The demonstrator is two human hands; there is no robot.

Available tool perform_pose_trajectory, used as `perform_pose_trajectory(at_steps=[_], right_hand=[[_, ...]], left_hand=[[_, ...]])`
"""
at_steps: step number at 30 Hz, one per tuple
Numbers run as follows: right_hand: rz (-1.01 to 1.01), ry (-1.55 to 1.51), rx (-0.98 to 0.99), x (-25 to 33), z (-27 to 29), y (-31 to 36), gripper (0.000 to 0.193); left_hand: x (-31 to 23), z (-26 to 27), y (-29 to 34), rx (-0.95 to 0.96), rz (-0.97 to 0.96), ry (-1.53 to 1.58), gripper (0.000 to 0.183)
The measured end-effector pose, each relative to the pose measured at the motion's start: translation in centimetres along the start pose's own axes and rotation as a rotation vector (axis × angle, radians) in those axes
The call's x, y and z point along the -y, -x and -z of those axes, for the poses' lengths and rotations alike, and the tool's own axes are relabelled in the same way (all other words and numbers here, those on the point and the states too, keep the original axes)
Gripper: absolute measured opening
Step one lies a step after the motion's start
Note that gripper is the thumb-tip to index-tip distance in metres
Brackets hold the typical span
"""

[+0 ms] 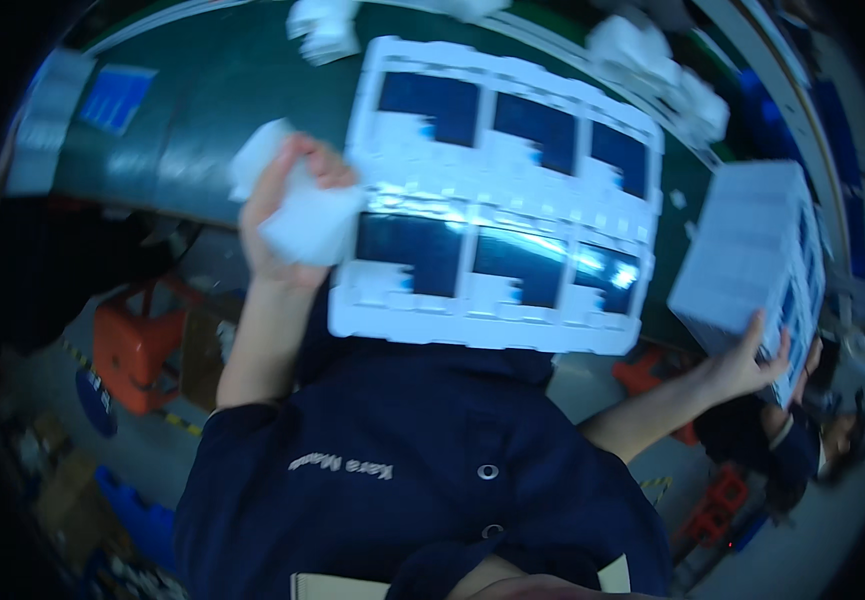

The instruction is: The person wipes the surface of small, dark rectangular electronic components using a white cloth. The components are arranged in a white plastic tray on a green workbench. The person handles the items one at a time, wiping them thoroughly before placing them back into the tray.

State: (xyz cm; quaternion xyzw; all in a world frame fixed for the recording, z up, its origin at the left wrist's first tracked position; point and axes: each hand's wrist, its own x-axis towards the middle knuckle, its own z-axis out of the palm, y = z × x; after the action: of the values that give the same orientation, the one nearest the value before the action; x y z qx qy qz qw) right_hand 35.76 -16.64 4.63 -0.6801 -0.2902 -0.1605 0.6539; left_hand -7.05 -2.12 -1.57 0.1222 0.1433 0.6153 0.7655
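Currently, as seen from the head view:
Tray: white moulded foam, roughly rectangular, six pockets in two rows of three; each pocket holds a dark blue glossy panel, the lower row catching glare; edges notched and stepped; the lower edge sits against the dark blue jacket of the person.
Tray position: centre of view, over the green belt; what bears it is not visible.
Left hand: raised just beside the tray's left edge, fingers clenched around a white cloth; the cloth touches the tray's left rim.
Right hand: out to the right, fingers spread and pressed against the lower side of a white stack.
Stack: pale block of layered trays, tilted, well apart from the centre tray.
Belt: dark green, running across the top; white scraps lie on it near the far edge.
Stool: orange, lower left, on the floor.
Blur: fine detail of the tray pockets cannot be made out.
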Motion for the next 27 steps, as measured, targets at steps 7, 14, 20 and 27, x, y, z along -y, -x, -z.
perform_pose_trajectory(at_steps=[7,14,20,27], right_hand=[[0.038,0.061,-0.067,-0.3,-0.5,-0.1,0.034],[0.148,0.223,-0.123,0.2,-0.1,-0.5,0.03],[0.573,0.601,0.016,0.3,1.7,-3.3,0.027],[0.628,0.502,0.298,2.4,3.1,-7.9,0.027]], left_hand=[[0.0,-0.1,0.2,0.071,-0.038,-0.037,0.012],[0.1,-0.1,0.1,0.066,-0.031,-0.082,0.012],[0.0,-0.2,0.1,0.057,-0.035,-0.089,0.011],[0.2,-0.3,0.1,0.04,-0.042,-0.112,0.011]])
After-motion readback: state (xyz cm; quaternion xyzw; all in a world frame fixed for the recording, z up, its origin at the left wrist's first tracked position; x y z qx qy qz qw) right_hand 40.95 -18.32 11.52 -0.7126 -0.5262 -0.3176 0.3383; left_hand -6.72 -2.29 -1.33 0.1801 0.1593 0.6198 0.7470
